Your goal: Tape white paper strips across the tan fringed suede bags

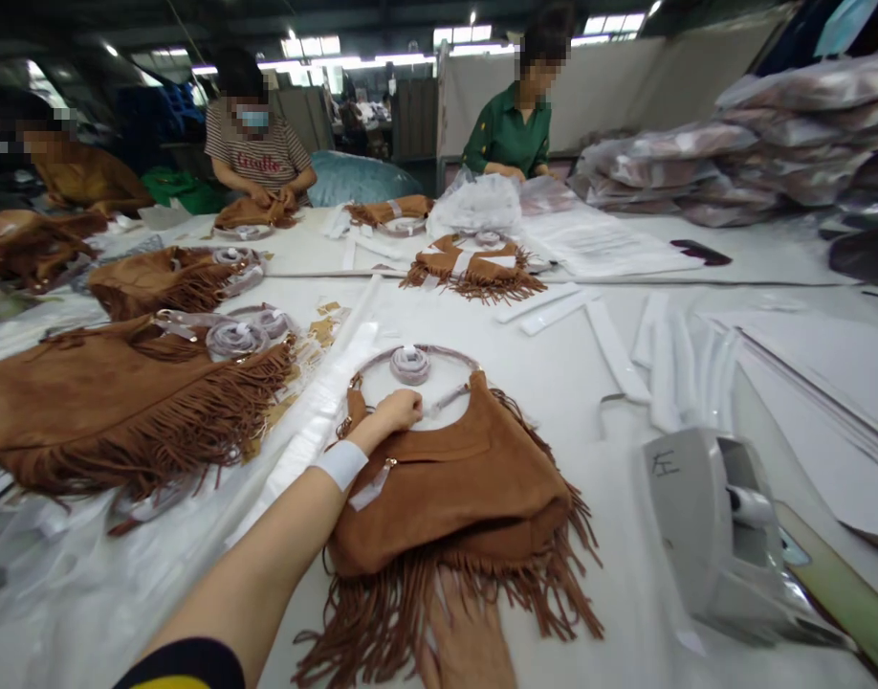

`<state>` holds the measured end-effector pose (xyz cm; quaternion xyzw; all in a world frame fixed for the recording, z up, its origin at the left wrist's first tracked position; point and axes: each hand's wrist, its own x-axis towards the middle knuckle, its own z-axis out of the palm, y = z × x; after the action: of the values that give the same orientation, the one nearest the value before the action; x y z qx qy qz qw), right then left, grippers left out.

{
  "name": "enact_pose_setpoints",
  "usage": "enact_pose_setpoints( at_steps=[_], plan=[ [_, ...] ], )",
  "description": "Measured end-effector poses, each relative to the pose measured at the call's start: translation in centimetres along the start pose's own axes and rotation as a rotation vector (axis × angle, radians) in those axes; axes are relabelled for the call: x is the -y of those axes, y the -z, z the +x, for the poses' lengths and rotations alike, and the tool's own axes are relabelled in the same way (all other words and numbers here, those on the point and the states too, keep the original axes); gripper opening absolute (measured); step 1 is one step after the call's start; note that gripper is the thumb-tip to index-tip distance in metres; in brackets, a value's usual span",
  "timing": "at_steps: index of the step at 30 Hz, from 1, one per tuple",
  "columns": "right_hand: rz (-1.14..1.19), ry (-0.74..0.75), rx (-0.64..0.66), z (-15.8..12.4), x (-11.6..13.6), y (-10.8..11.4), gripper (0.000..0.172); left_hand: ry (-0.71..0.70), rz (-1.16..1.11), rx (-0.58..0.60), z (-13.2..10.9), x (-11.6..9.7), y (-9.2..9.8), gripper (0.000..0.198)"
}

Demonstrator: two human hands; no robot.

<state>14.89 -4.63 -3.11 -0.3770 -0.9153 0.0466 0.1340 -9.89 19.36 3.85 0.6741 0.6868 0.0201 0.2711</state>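
Observation:
A brown suede handbag [446,478] with long fringe lies in front of me on the white table. Its wrapped handle loops away from me, and a coiled strap [410,365] in clear wrap rests inside that loop. My left hand [402,410], with a white band at the wrist, is closed at the bag's upper edge, near the zip; its fingertips are hidden. Below the bag, my right hand [468,632] lies flat, fingers stretched forward under the fringe [367,622]. Strands cover part of those fingers. The zip pull [373,486] is wrapped in film.
More fringed handbags [130,402] lie at left beside gold tags [324,327]. On the right are a grey tape dispenser [704,526], white strips [618,354] and white sheets [833,383]. Plastic-wrapped bundles [790,144] are stacked behind. Several co-workers [256,144] stand across the table.

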Motion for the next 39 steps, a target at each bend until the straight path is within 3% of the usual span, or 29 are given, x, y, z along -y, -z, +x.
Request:
enact_pose_setpoints(
  at_steps=[5, 8, 11, 16, 20, 25, 28, 30, 32, 36, 39],
  plan=[
    [-0.028, 0.146, -0.006, -4.8, 0.0, 0.2, 0.068, -0.003, 0.022, -0.054, 1.0, 0.0, 0.4, 0.019],
    [-0.083, 0.256, -0.062, -5.6, -0.6, -0.1, 0.078, 0.020, 0.039, -0.120, 1.6, -0.2, 0.8, 0.015],
    [-0.075, 0.251, -0.065, -5.3, -0.4, -0.8, 0.085, 0.050, 0.056, -0.171, 2.0, -0.2, 0.9, 0.019],
    [0.061, 0.229, 0.047, -4.1, 0.8, -1.9, 0.087, 0.090, 0.065, -0.231, 2.3, -0.3, 0.4, 0.021],
    [0.097, 0.274, 0.052, -3.4, 1.2, -2.3, 0.081, 0.114, 0.046, -0.273, 2.0, -0.7, 0.2, 0.021],
    [0.091, 0.298, 0.085, -2.8, 1.1, -1.7, 0.079, 0.077, -0.017, -0.314, 0.5, -1.7, 1.4, 0.023],
    [0.125, 0.296, 0.136, -2.3, 1.2, -0.4, 0.078, -0.017, -0.067, -0.368, -2.7, -2.8, 2.7, 0.032],
    [0.187, 0.280, 0.149, -2.3, 1.3, 0.6, 0.075, -0.087, -0.096, -0.421, -6.4, -3.6, 3.0, 0.034],
    [0.293, 0.173, 0.084, -2.7, 1.2, 1.5, 0.063, -0.133, -0.111, -0.478, -11.3, -4.5, 2.4, 0.035],
    [0.631, -0.422, -0.214, -3.6, -0.8, 3.3, 0.039, -0.137, -0.035, -0.610, -20.7, -5.6, -2.3, 0.049],
    [0.808, -0.797, -0.439, -2.4, -3.3, 4.9, 0.057, -0.098, 0.104, -0.684, -24.0, -5.5, -6.5, 0.061]
  ],
)
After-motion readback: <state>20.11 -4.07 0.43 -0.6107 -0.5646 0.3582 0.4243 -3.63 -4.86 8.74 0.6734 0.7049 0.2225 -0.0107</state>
